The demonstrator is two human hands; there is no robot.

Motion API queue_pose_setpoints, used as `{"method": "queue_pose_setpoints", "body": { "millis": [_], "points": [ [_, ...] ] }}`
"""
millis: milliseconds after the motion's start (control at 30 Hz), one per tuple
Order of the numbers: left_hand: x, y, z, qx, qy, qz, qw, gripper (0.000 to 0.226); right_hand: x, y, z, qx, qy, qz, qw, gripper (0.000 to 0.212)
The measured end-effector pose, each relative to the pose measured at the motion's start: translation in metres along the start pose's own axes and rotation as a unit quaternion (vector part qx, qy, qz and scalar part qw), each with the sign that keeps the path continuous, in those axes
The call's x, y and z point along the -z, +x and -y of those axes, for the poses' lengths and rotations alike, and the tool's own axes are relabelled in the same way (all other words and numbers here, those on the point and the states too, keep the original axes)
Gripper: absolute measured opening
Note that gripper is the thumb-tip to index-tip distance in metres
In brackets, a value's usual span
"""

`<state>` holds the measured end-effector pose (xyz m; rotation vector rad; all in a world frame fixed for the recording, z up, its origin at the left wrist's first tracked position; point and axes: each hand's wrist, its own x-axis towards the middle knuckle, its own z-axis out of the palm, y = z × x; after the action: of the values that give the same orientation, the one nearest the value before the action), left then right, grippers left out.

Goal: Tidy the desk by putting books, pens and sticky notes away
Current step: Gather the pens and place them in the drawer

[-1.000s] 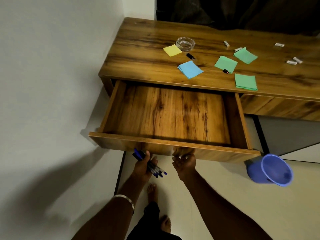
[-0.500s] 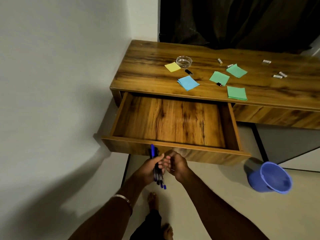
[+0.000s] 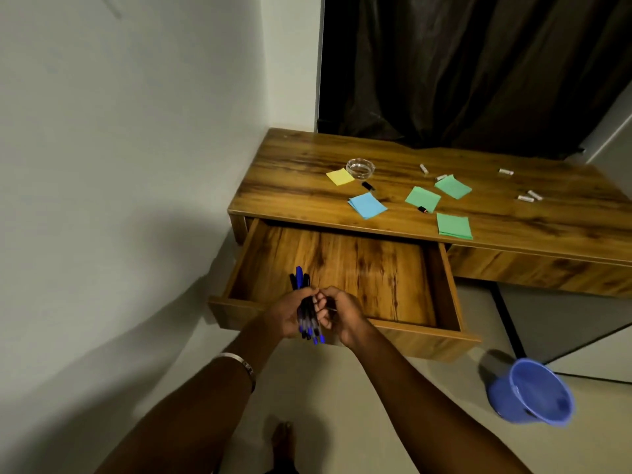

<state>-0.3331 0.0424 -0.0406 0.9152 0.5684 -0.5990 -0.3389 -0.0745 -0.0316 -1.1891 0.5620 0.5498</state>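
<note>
Head view, looking down on both hands meeting over the front edge of an open wooden drawer [image 3: 342, 278]. Left hand [image 3: 289, 314] wrapped round a bundle of blue and black ballpoint pens [image 3: 306, 311], caps poking up above the fist and blue tips hanging below. Right hand [image 3: 338, 313] curled against the same bundle, fingers pinching at the barrels, probably to square the pens up or take them over before laying them down. Held right above the drawer's near lip, so likely the pens go in next; drawer floor bare wood as far as visible.

Still out on the brown wood-grain tabletop [image 3: 290, 172]: a yellow square sticky note [image 3: 340, 176] touching a small clear glass dish [image 3: 360, 168], a light blue sticky-note pad [image 3: 367, 205] near the front edge, and three green sticky-note pads [image 3: 422, 199], [image 3: 453, 186], [image 3: 454, 226]. Also scattered there, small white stubs [image 3: 526, 199] and two short black caps or stubs [image 3: 368, 186], too small to identify. No books in sight.

On the floor to the right, a blue plastic bucket [image 3: 531, 391] tipped on its side. Silver bangle [image 3: 239, 364] on the left wrist. Dark curtain [image 3: 478, 63] behind the tabletop.

Judged from this: pens nearly stowed, sticky notes not yet gathered. Risk: loose pens slipping from the bundle during the hand-over, falling short of the drawer.
</note>
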Motion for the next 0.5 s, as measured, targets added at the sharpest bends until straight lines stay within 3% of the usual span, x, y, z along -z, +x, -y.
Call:
{"method": "queue_pose_setpoints", "body": {
  "millis": [167, 500],
  "points": [
    [-0.005, 0.004, -0.028, -0.006, 0.029, -0.012, 0.999, 0.014, -0.006, 0.01, 0.02, 0.053, -0.067, -0.014, 0.996, 0.013],
    [0.015, 0.056, -0.073, -0.008, 0.143, -0.098, 0.985, 0.017, -0.029, 0.065, 0.04, 0.074, -0.149, -0.009, 0.986, 0.022]
  ]
}}
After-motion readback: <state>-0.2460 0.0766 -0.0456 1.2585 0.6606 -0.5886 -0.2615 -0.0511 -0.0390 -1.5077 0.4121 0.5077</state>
